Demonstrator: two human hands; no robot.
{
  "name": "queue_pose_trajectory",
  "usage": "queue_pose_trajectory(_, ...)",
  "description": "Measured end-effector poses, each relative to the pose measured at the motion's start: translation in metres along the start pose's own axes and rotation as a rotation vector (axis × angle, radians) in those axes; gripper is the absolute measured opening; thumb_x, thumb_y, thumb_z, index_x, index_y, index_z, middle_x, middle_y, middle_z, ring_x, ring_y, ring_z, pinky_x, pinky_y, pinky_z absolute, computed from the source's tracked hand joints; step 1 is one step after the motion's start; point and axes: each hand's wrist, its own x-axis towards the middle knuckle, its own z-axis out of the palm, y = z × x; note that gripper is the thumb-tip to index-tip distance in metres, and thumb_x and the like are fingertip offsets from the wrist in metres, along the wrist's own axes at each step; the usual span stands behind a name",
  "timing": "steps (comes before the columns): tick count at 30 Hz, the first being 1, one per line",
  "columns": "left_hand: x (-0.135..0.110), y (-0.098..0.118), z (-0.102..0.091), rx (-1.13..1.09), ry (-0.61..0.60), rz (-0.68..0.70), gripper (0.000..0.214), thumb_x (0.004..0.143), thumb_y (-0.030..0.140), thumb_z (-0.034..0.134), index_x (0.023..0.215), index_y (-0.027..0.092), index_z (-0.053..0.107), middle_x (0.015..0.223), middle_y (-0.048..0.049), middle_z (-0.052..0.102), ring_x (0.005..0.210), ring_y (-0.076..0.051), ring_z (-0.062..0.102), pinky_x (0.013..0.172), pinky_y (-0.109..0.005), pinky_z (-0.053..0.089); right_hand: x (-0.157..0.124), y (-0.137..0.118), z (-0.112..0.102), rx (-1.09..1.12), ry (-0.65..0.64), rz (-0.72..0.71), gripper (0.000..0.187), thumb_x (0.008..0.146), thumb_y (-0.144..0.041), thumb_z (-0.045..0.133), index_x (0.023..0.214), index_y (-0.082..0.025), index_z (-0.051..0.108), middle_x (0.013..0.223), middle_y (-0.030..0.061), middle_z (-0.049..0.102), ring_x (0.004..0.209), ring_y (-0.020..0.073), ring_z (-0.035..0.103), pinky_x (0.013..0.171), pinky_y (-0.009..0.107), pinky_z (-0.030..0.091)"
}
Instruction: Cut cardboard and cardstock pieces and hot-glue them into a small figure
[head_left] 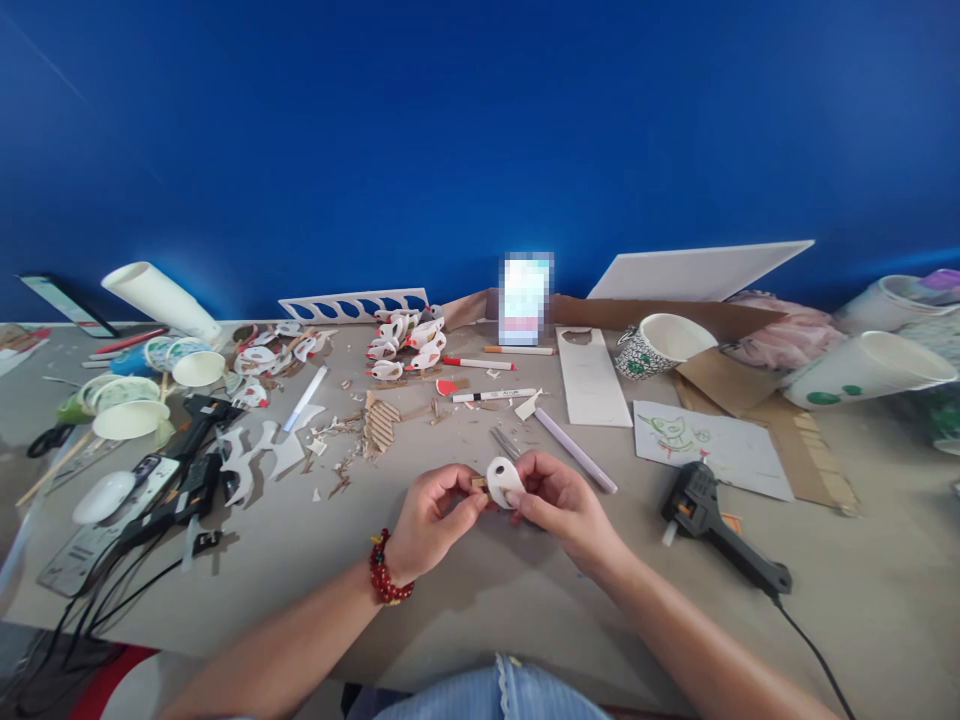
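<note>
Near the table's front middle, my right hand [564, 505] pinches a small white bird-shaped cutout [501, 478] with a black dot like an eye. My left hand [442, 508], with a red bead bracelet at the wrist, pinches a small brown cardboard piece [480, 484] against the cutout's left side. Whether the two are joined cannot be told. Some red shows beneath the cutout by the right fingertips. Just behind the hands lie tweezers [505, 442] and a lilac stick-like tube [576, 450]. Similar white bird cutouts [386, 370] stand grouped farther back.
A black glue gun [697, 515] with a trailing cord lies right, by a bird drawing [712, 445]. Paper cups [664, 345] stand behind it. Cardboard scraps [381, 425] and markers [491, 396] lie mid-table. A power strip [105, 530] with cables sits left. A blurred bright screen [525, 300] stands at the back.
</note>
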Motion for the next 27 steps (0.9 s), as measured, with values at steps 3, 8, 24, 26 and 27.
queue_pose_trajectory(3,0.0001,-0.0013,0.0,-0.028,-0.006,-0.012,0.017,0.084,0.027,0.065,0.075,0.014,0.058,0.077,-0.0023,0.062,0.072,-0.012,0.057,0.068,-0.022,0.048,0.0,0.0001,-0.0005,0.0,0.004,0.001,0.03,0.074,-0.038,0.077,0.078,-0.018,0.054,0.069,-0.0018,0.055,0.061,0.0116,0.05,0.055,0.023,0.042)
queue_pose_trajectory(8,-0.0009,-0.0025,-0.0003,-0.045,-0.014,-0.024,0.018,0.084,0.029,0.065,0.076,0.014,0.058,0.077,-0.0023,0.062,0.071,-0.012,0.057,0.069,-0.022,0.048,-0.0003,-0.0004,0.0,-0.007,0.002,-0.003,0.029,0.075,-0.038,0.076,0.079,-0.018,0.055,0.068,-0.002,0.055,0.061,0.0115,0.05,0.055,0.023,0.042)
queue_pose_trajectory(24,-0.0001,0.003,-0.0056,-0.092,-0.092,-0.049,0.02,0.09,0.035,0.056,0.091,0.015,0.058,0.08,-0.001,0.054,0.073,-0.012,0.047,0.067,-0.023,0.037,-0.0017,-0.0047,-0.0001,-0.04,-0.048,0.031,0.024,0.078,-0.033,0.072,0.077,-0.018,0.053,0.071,-0.002,0.054,0.062,0.0121,0.052,0.057,0.024,0.041)
queue_pose_trajectory(26,0.0004,0.004,-0.0054,-0.066,-0.113,-0.07,0.02,0.089,0.034,0.056,0.09,0.014,0.058,0.078,-0.0005,0.053,0.072,-0.012,0.045,0.066,-0.023,0.036,-0.0021,-0.0047,0.0008,-0.083,-0.065,0.035,0.024,0.078,-0.034,0.07,0.077,-0.018,0.052,0.069,-0.0022,0.053,0.061,0.012,0.051,0.056,0.024,0.039)
queue_pose_trajectory(27,0.0005,0.0045,-0.0051,-0.054,-0.122,-0.081,0.019,0.089,0.034,0.057,0.089,0.014,0.058,0.077,-0.0001,0.052,0.071,-0.012,0.044,0.065,-0.022,0.036,-0.0024,-0.0043,0.001,-0.11,-0.07,0.034,0.023,0.079,-0.034,0.069,0.077,-0.018,0.052,0.069,-0.0022,0.052,0.06,0.0119,0.05,0.055,0.024,0.039)
